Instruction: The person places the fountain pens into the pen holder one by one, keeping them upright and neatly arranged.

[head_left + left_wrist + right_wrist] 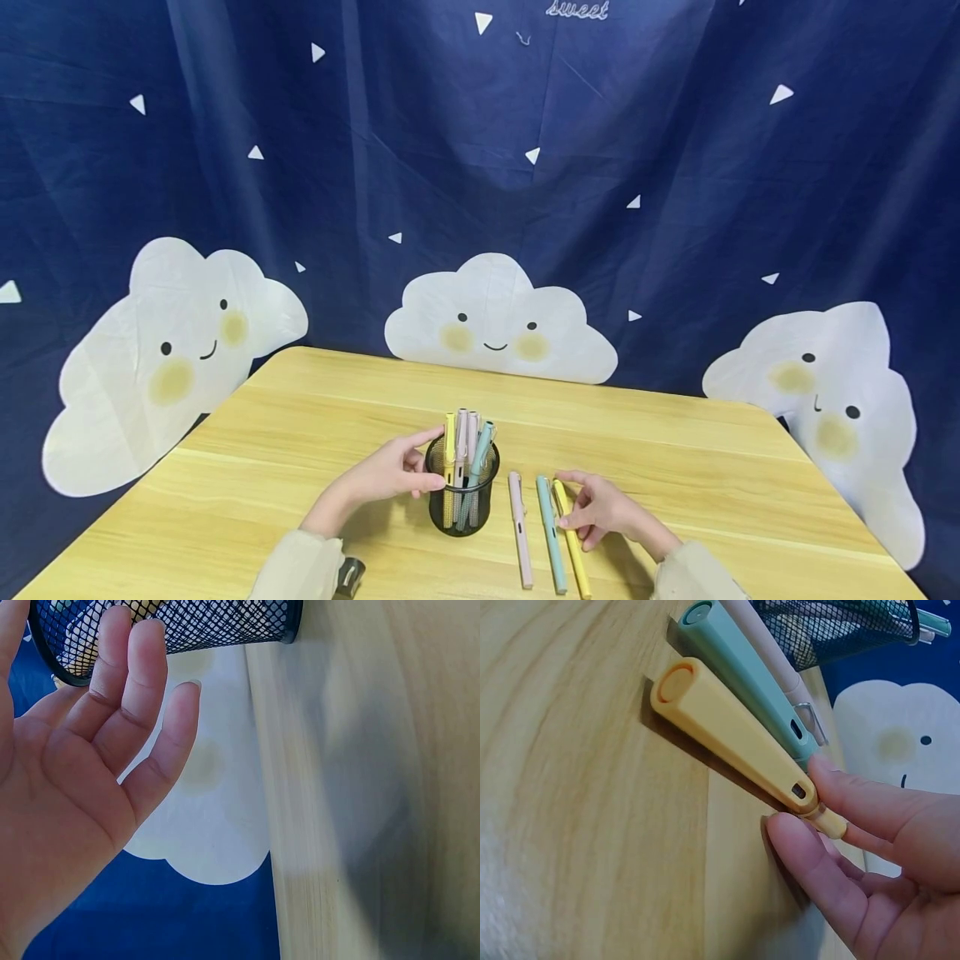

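My left hand (pixel 386 475) holds the black mesh pen holder (pixel 486 502) at its left side, thumb and index finger at the rim. Its other fingers lie against the mesh in the left wrist view. Upright in the holder stand a yellow pen (pixel 449 450), a teal pen (pixel 482 450) and pale pink pens (pixel 461 442). On the table, my right hand (pixel 603 510) pinches another yellow pen (pixel 731 735) near one end, between thumb and fingers. Beside that pen lie a teal pen (pixel 552 537) and a pale pink pen (pixel 520 533), roughly parallel to it.
The wooden table (pixel 337 392) reaches back to a dark blue curtain (pixel 450 150) printed with white smiling clouds and triangles. A small black object (pixel 349 577) shows by the left sleeve (pixel 300 567). The holder stands left of the loose pens.
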Demonstrator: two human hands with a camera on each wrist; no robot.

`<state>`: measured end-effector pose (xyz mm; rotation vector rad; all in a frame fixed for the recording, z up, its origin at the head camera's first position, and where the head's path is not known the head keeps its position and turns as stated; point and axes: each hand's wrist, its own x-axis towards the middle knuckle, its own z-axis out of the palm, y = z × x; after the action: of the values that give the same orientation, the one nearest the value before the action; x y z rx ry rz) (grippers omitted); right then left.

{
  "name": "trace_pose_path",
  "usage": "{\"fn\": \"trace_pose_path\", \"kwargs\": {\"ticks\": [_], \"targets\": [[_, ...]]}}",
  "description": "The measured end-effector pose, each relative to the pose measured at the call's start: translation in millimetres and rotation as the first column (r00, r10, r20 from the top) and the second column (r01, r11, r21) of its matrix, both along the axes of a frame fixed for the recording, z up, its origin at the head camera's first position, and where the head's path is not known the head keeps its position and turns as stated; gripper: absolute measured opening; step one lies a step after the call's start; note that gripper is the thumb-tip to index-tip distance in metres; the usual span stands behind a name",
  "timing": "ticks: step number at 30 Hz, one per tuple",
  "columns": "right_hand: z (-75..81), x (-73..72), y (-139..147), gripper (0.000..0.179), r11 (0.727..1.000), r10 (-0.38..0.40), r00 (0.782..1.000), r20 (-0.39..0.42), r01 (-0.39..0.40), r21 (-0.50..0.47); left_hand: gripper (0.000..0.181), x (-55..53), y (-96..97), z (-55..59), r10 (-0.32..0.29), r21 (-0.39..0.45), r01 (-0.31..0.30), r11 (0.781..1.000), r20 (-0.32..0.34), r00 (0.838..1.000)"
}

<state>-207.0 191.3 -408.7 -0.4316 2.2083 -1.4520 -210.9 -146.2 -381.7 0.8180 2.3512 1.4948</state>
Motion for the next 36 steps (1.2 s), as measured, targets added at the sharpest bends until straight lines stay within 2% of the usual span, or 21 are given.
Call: {"fn": "trace_pose_path", "kwargs": {"ticks": [7, 16, 36], "targets": [[0.0, 2.0, -2.0, 0.075, 1.000, -0.020, 0.999, -0.029, 0.021, 0.017, 0.080, 0.4, 0.0, 0.4, 0.003, 0.012, -0.003, 1.000, 0.009, 1.000], [-0.3, 3.4, -4.8, 0.072, 0.997, -0.065, 0.997, -0.031, 0.066, 0.028, 0.080, -1.3, -0.4, -0.9, -0.003, -0.005, 0.003, 1.000, -0.016, 1.000], [-1.7, 2.6, -2.2, 0.074, 0.998, -0.054, 0.998, -0.013, 0.054, -0.018, 0.080, 0.6, -0.1, 1.2, -0.003, 0.002, 0.003, 1.000, 0.005, 1.000]]}}
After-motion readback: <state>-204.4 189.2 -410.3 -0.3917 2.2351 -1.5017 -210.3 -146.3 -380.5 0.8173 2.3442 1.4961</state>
